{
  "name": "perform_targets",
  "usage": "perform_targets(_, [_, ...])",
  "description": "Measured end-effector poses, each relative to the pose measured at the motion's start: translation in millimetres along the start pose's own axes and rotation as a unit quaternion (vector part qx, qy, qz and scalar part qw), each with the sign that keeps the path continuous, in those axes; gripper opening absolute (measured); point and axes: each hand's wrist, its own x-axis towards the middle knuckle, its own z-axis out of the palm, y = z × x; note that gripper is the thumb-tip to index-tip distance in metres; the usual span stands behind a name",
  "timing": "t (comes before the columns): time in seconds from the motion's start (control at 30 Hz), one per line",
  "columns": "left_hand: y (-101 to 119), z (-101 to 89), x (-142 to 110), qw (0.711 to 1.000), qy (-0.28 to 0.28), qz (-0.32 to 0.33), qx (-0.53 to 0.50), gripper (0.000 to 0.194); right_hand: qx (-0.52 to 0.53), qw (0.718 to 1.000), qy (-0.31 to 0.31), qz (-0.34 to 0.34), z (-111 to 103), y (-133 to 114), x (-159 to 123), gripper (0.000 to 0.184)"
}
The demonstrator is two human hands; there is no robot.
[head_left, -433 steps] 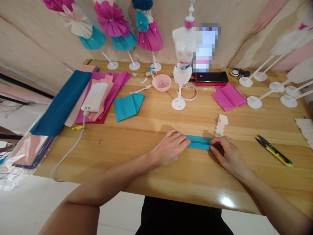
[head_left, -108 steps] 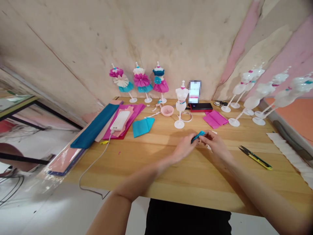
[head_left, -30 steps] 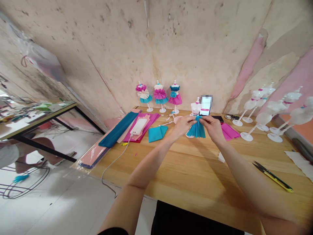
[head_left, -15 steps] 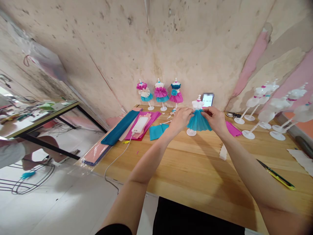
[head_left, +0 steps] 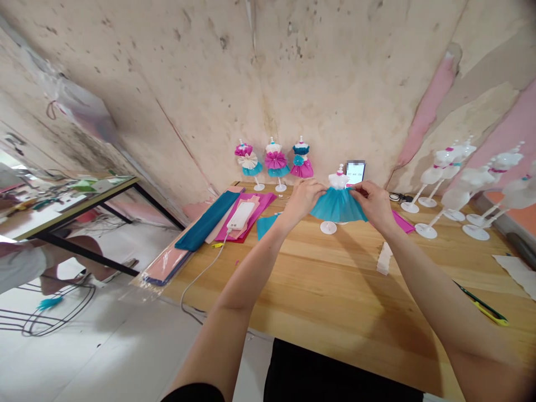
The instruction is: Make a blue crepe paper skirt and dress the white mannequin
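A pleated teal crepe-paper skirt is stretched across the front of a small white mannequin on a round stand. At its upper left edge, my left hand is closed in a pinch on the paper. My right hand pinches the upper right edge between thumb and fingers. The mannequin's bust and neck show above the skirt, and its white base shows below. Whether the skirt is fastened at the back is hidden.
Three dressed mannequins stand by the wall; several bare ones stand at right. A phone leans behind. Left lie coloured paper and a white power bank. Scissors lie near my right forearm. A person's leg shows far left.
My hands have moved a little farther apart, and the teal skirt is now spread wider across the mannequin. My right hand has shifted slightly right.
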Motion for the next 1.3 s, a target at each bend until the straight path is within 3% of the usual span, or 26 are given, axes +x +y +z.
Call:
perform_targets(0.23, [-7.1, -0.7, 0.2, 1.000, -0.019, -0.002, 0.010, 0.028, -0.001, 1.000, 0.004, 0.001, 0.8, 5.6, 1.3, 0.017])
perform_targets(0.9, [-10.7, 8.7, 6.5, 0.999, -0.001, -0.028, 0.026, 0.031, 0.006, 0.999, -0.019, 0.025, 9.4, 22.8, 11.9, 0.020])
perform_targets(1.3, [-30.5, 19.8, 18.7, 0.999, -0.014, 0.019, 0.043, 0.033, 0.001, 0.999, -0.039, 0.008, 11.1, 33.2, 18.8, 0.020])
